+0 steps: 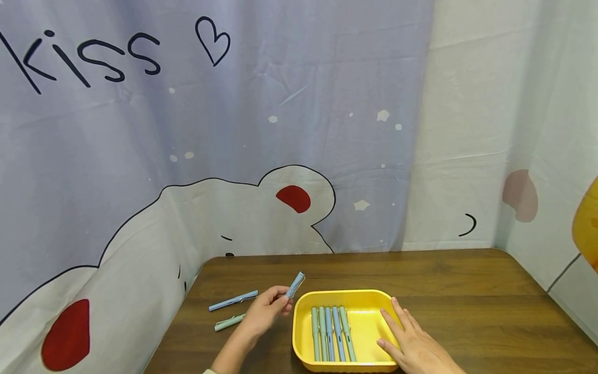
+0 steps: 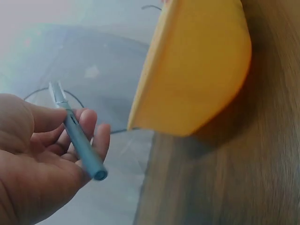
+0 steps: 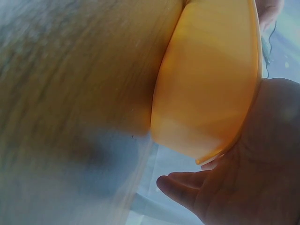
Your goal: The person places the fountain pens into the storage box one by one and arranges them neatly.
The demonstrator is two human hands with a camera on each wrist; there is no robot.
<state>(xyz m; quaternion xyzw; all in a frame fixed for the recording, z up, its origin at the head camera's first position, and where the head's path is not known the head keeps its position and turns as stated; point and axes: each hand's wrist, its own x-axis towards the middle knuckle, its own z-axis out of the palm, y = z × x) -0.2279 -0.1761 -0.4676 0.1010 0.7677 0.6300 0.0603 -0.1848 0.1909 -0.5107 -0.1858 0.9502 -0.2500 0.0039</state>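
Observation:
My left hand (image 1: 267, 311) pinches a light blue pen (image 1: 296, 285) between thumb and fingers, just off the left rim of a yellow plastic tray (image 1: 345, 366). In the left wrist view the pen (image 2: 84, 145) slants across the fingers, its clip end upward and its rounded end toward the camera. Several green and blue pens (image 1: 329, 332) lie side by side in the tray's left half. My right hand (image 1: 416, 343) rests over the tray's right rim with its fingers spread, some of them reaching inside.
On the wooden table (image 1: 467, 301), left of the tray, lie a blue pen (image 1: 233, 301) and a green pen (image 1: 229, 322), the latter partly hidden by the left hand. A printed curtain (image 1: 299, 104) hangs behind the table and along its sides.

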